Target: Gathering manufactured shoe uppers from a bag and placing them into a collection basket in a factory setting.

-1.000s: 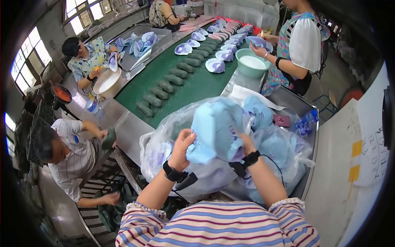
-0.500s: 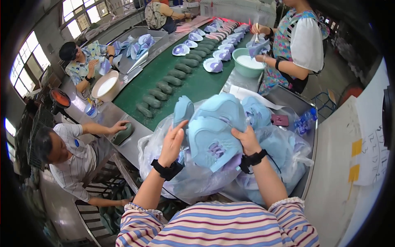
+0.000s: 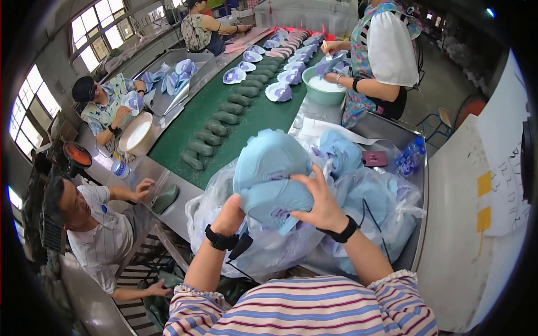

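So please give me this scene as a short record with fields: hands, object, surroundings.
left hand: grips the stack of light blue foam pieces from below
right hand: presses on the same stack
under the stack: clear plastic bag with more blue pieces
ahead: green belt carrying dark green moulds
nearby: other people at work

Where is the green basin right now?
Head view, upper centre-right: the green basin sits at the far end of the green belt, before a co-worker.

Striped frilled sleeves, black wristbands
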`<state>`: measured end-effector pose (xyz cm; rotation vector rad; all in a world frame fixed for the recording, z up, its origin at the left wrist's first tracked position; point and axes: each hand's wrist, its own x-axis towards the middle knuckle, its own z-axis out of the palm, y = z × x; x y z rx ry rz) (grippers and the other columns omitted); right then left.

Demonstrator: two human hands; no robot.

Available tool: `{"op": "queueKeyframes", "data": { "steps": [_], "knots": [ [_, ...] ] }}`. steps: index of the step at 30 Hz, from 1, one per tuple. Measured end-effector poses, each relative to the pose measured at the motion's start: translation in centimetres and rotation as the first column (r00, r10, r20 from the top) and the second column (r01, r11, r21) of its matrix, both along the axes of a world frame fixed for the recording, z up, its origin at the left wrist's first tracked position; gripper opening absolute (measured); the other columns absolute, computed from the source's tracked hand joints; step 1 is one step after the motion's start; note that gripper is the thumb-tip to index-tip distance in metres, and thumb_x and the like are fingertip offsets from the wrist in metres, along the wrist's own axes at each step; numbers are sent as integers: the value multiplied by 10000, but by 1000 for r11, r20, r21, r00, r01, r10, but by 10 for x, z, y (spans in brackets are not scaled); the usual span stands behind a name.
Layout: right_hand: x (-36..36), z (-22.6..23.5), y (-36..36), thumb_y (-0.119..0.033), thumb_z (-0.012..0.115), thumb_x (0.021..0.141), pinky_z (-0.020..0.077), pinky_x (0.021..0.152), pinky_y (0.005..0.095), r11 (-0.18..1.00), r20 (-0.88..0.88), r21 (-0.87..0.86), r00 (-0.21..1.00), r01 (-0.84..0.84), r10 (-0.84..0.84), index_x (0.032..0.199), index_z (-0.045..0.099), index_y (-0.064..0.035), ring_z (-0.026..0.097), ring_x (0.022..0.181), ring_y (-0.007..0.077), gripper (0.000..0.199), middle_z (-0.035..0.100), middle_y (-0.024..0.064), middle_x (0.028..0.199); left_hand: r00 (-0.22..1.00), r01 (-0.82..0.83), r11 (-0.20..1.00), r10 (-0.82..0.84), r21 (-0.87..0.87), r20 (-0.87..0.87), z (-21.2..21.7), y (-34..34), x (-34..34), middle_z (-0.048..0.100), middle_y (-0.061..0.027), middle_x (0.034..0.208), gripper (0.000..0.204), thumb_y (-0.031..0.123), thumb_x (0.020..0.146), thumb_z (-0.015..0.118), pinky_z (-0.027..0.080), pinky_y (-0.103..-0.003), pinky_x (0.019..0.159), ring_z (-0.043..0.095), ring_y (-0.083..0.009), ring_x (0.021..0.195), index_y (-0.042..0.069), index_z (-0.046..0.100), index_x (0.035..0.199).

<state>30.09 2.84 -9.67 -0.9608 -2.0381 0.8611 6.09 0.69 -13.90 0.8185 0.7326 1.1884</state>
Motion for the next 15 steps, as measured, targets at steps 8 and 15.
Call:
{"op": "queueKeyframes", "data": {
  "steps": [8,15],
  "knots": [
    [37,-12,-6,-112,749,639,417,862,469,926,-706,20,650,-378,281,1216,425,-61,503,1070,336,664,374,177,1298,876,-481,877,480,-6,-41,14,25,-2,557,-13,804,317,231,909,400,387,-244,648,467,-71,717,-29,563,829],
    [97,-80,17,-259,659,752,455,834,410,772,-920,-393,213,-500,-330,1222,382,-20,547,985,268,595,519,111,1144,808,-530,831,556,168,-197,12,38,17,472,36,676,364,249,924,369,344,-258,581,372,-70,635,-6,500,701]
  ]
}}
